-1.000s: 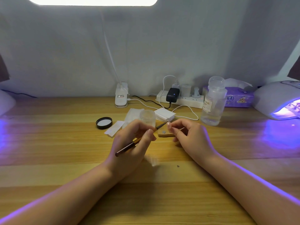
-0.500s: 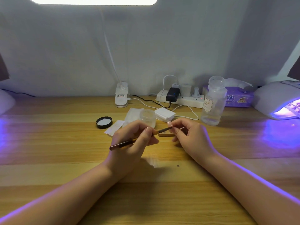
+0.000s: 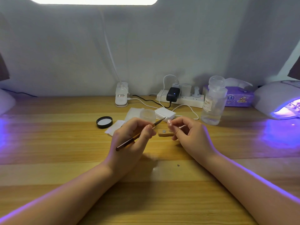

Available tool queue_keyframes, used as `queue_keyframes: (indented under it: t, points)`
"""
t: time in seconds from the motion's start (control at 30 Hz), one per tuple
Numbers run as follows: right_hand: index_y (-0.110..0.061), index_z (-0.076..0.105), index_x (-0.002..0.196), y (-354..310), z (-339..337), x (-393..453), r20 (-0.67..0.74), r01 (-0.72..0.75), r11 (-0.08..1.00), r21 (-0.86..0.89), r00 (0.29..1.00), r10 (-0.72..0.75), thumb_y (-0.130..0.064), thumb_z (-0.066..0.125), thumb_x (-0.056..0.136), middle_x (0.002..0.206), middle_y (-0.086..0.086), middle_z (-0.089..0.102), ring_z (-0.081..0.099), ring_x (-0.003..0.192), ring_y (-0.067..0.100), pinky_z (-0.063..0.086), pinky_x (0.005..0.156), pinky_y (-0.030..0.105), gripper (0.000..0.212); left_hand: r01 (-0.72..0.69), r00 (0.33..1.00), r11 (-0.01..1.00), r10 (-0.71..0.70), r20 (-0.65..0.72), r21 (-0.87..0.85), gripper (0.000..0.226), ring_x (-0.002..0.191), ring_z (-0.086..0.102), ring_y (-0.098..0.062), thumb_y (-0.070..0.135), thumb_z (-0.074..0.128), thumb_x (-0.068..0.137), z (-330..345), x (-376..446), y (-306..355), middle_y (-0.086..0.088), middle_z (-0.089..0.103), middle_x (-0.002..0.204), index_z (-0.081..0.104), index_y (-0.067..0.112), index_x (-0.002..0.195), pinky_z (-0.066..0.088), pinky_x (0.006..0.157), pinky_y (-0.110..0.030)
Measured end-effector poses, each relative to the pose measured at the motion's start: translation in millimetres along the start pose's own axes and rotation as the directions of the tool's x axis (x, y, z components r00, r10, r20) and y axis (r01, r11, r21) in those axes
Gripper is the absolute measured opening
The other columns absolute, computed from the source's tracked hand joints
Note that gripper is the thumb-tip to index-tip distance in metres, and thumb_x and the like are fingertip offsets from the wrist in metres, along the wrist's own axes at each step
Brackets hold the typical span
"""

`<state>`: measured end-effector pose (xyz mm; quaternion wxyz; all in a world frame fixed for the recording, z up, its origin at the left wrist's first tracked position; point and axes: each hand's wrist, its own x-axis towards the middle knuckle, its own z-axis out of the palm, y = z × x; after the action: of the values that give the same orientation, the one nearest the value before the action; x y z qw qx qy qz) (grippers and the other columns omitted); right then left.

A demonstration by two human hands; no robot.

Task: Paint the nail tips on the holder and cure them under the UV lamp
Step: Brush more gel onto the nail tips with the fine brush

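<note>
My left hand (image 3: pixel 131 140) grips a thin brown nail brush (image 3: pixel 139 135), its tip pointing up and to the right. My right hand (image 3: pixel 188 137) pinches a small stick with a pale pink nail tip (image 3: pixel 169 122) on its end. A small gap separates the brush tip from the nail tip. Between my hands a small wooden holder (image 3: pixel 164 132) with round metal spots lies on the table. A small clear jar (image 3: pixel 148 114) stands just behind my left hand. The white UV lamp (image 3: pixel 276 99) glows purple at the far right.
A black jar lid (image 3: pixel 104 122) and white wipes (image 3: pixel 114 127) lie left of the jar. A clear pump bottle (image 3: pixel 213 101), a tissue pack (image 3: pixel 238 98), a power strip (image 3: pixel 180 99) with cables and a lamp clamp (image 3: pixel 121 95) line the back of the wooden table (image 3: pixel 48 143).
The brush tip was touching the nail tip; my left hand has drawn it back to the left, opening a gap. The wooden holder shows more between my hands.
</note>
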<state>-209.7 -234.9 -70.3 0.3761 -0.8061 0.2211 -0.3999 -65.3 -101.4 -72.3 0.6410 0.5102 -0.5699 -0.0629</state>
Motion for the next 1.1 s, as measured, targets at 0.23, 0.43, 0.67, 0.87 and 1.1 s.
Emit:
queue_keyframes:
  t: [0.23, 0.43, 0.67, 0.87, 1.1]
  points:
    - [-0.023, 0.066, 0.097, -1.5, 1.6, -1.2, -0.018, 0.064, 0.994, -0.090, 0.998, -0.066, -0.015, 0.065, 0.090, 0.078, -0.011, 0.066, 0.065, 0.062, 0.006, 0.049, 0.055, 0.015, 0.011, -0.038, 0.999, 0.999, 0.038, -0.001, 0.023, 0.014, 0.082, 0.071, -0.022, 0.026, 0.059, 0.092, 0.2, -1.1, -0.1, -0.001, 0.073, 0.087, 0.067, 0.017, 0.100, 0.057, 0.070, -0.047]
    - [-0.026, 0.067, 0.094, -4.8, 0.9, -2.1, -0.025, 0.119, 0.975, -0.188, 0.992, -0.125, -0.014, 0.066, 0.089, 0.079, -0.020, 0.062, 0.062, 0.068, 0.010, 0.048, 0.059, 0.018, 0.013, -0.048, 0.999, 0.996, 0.046, 0.029, 0.069, 0.014, 0.085, 0.070, -0.021, 0.025, 0.060, 0.090, -0.3, -0.9, 3.3, 0.003, 0.072, 0.088, 0.067, 0.017, 0.100, 0.058, 0.075, -0.040]
    - [-0.020, 0.069, 0.092, -8.3, 0.2, -2.7, -0.036, 0.173, 0.948, -0.268, 0.981, -0.189, -0.009, 0.067, 0.087, 0.078, -0.027, 0.056, 0.059, 0.071, 0.001, 0.043, 0.062, 0.009, 0.012, -0.082, 0.996, 0.986, 0.075, 0.055, 0.144, 0.015, 0.084, 0.069, -0.013, 0.014, 0.066, 0.088, -1.5, 0.3, 5.6, -0.001, 0.073, 0.087, 0.072, 0.007, 0.099, 0.052, 0.075, -0.023]
    - [-0.015, 0.071, 0.093, -7.0, -1.3, -1.9, -0.053, 0.175, 0.939, -0.295, 0.979, -0.199, -0.007, 0.067, 0.087, 0.077, -0.030, 0.053, 0.055, 0.068, -0.008, 0.041, 0.062, 0.004, 0.011, -0.050, 0.998, 0.994, 0.046, 0.043, 0.099, 0.019, 0.076, 0.069, -0.019, 0.026, 0.060, 0.082, -2.6, -1.0, 8.6, 0.003, 0.073, 0.078, 0.073, 0.015, 0.090, 0.055, 0.070, -0.030]
    - [-0.014, 0.072, 0.093, -6.7, -1.3, -1.7, -0.042, 0.185, 0.931, -0.315, 0.977, -0.208, -0.007, 0.068, 0.086, 0.081, -0.019, 0.058, 0.055, 0.070, -0.006, 0.042, 0.065, 0.006, 0.011, -0.143, 0.989, 0.977, 0.135, 0.060, 0.160, 0.018, 0.085, 0.068, -0.009, 0.017, 0.061, 0.090, -1.6, 1.2, 4.6, 0.000, 0.073, 0.089, 0.071, 0.007, 0.102, 0.050, 0.075, -0.016]
